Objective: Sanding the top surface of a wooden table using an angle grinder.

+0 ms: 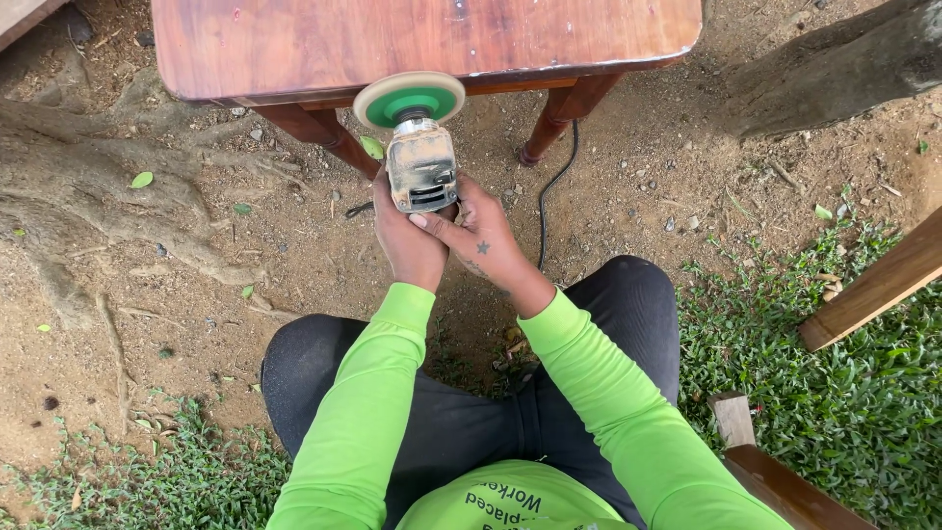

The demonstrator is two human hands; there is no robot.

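A dusty angle grinder [422,165] with a round green and cream sanding disc [409,99] points away from me. The disc sits against the front edge of a reddish-brown wooden table [422,39]. My left hand [405,242] wraps the grinder's rear from below and the left. My right hand [478,238] clasps it from the right, fingers laid across the back end. Both arms wear bright green sleeves. I am crouched, dark trousers on my knees.
A black power cord [549,191] runs over the bare dirt past a table leg [559,118]. Tree roots [118,196] spread at left. Grass [834,393] and wooden beams [873,290] lie at right; another plank [785,486] is bottom right.
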